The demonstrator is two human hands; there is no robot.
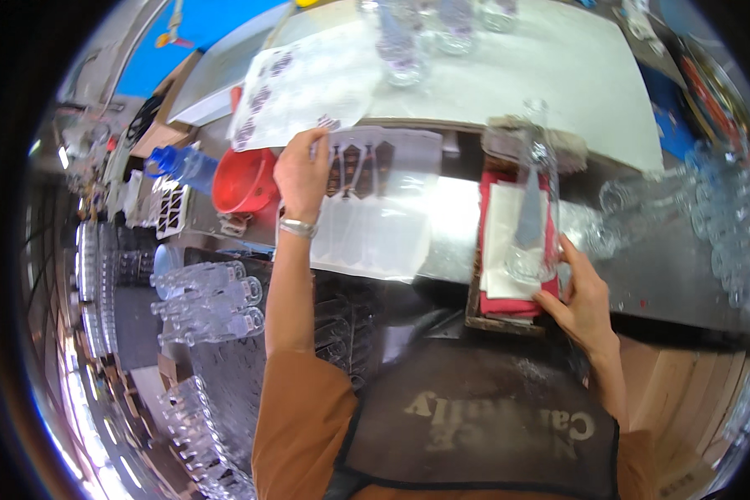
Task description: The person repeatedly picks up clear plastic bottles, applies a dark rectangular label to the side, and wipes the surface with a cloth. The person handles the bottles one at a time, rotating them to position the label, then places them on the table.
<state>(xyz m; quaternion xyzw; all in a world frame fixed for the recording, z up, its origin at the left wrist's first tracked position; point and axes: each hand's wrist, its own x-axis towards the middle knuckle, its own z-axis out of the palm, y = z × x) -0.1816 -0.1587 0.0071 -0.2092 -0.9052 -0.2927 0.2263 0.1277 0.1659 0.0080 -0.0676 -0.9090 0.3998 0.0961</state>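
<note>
At the near edge of 1 white printed sheet with the left hand, thumb and fingertips close together beside 1 small dark figure; cannot tell whether that grip pinches the paper or only touches it. Wearing 1 silvery band on that wrist.

Keeping the right hand half open at the near right side of 1 red cloth, thumb apart from forefinger and against the cloth edge; just beside the base of 1 clear glass bottle, cannot tell whether touching the glass. Not closed around anything there. Lying lengthwise on 1 white cloth over the red, with 1 blue-grey tie shape showing on the bottle, neck toward 1 pale, thick pad at the far end.

Between the hands, flat on the desk: 1 second sheet with dark tie shapes. Partly hidden behind the left hand and wrist: 1 red bowl, near 1 blue-capped bottle. To the right, many clear bottles, close-packed; beyond, more glassware on 1 white board.
</note>
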